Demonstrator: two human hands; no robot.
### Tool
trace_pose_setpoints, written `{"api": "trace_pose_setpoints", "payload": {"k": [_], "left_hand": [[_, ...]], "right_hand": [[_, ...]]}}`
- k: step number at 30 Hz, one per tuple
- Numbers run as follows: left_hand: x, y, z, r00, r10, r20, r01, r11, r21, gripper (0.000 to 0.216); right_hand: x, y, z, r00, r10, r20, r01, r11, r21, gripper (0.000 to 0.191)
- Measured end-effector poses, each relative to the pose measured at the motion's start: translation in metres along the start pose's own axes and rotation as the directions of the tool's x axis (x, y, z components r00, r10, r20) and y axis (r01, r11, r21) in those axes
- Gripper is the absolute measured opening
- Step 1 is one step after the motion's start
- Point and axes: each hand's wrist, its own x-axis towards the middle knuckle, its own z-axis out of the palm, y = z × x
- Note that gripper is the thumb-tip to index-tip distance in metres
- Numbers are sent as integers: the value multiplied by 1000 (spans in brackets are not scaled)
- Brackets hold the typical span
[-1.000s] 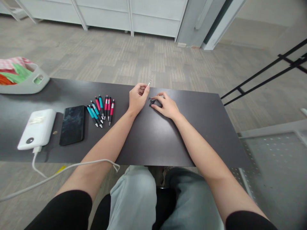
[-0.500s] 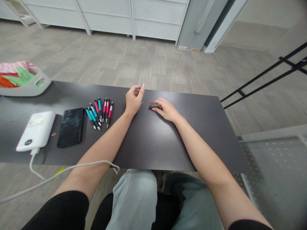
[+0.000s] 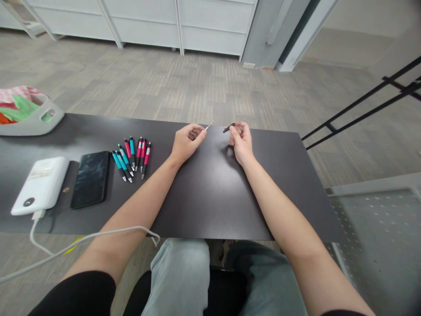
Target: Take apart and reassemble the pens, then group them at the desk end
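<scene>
My left hand (image 3: 187, 144) is closed in a pinch on a thin white pen refill (image 3: 209, 126), whose narrow tip points up and to the right. Across a small gap, my right hand (image 3: 241, 144) pinches a short black pen barrel piece (image 3: 228, 127) between thumb and fingers, tilted with its lower end to the left. Both hands are over the far part of the dark table (image 3: 204, 197). To the left of my left forearm lie several pens (image 3: 131, 158), some teal and some pink, all with black grips and silver tips.
Left of the pens lies a black phone (image 3: 90, 180), then a white power bank (image 3: 41, 184). Its white cable (image 3: 98, 233) crosses over my left forearm. A white basket with cloths (image 3: 49, 116) stands at the far left. A black metal frame (image 3: 332, 128) is beyond the right edge.
My right hand has risen from the tabletop with the black barrel piece. My left hand has shifted slightly right, and the refill now leans more to the right. The view has shifted slightly.
</scene>
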Motion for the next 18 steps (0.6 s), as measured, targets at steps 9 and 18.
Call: {"api": "trace_pose_setpoints", "payload": {"k": [9,18], "left_hand": [[-2,5,-1,991,56,119,-62,997,46,18],[-2,5,-1,985,85,150,-94,994,55,22]], "right_hand": [[-2,-6,1,1000,-12,0,12,1000,4,66],[-5,-12,4,1000,4,6,-4,1000,23,68]]}}
